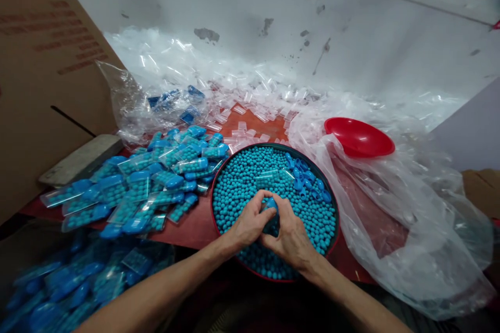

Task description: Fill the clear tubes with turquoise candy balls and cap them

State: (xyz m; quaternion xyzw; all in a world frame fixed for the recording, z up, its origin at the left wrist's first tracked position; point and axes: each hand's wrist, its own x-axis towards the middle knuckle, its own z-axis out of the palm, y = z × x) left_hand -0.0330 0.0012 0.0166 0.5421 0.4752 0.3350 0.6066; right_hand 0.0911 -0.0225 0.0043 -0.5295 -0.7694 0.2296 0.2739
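Head view. Item: small clear case with blue cap [271, 205], held over the round tray [216, 187] of blue beads [250, 177]. Left hand [250, 221] and right hand [291, 234] both pinch it, fingers closed around it from either side. Likely light, stiff, slick plastic; best gripped along the flat sides, cap uppermost. Adjacent: filled cases [156, 177] heaped at left, empty clear cases [250, 109] behind, loose blue caps [307, 177] in the tray, red dish [359, 138] at right.

Even, fairly bright overhead light glints off the clear plastic bags [390, 208] (edges bowed, bottom-left corner blurred).
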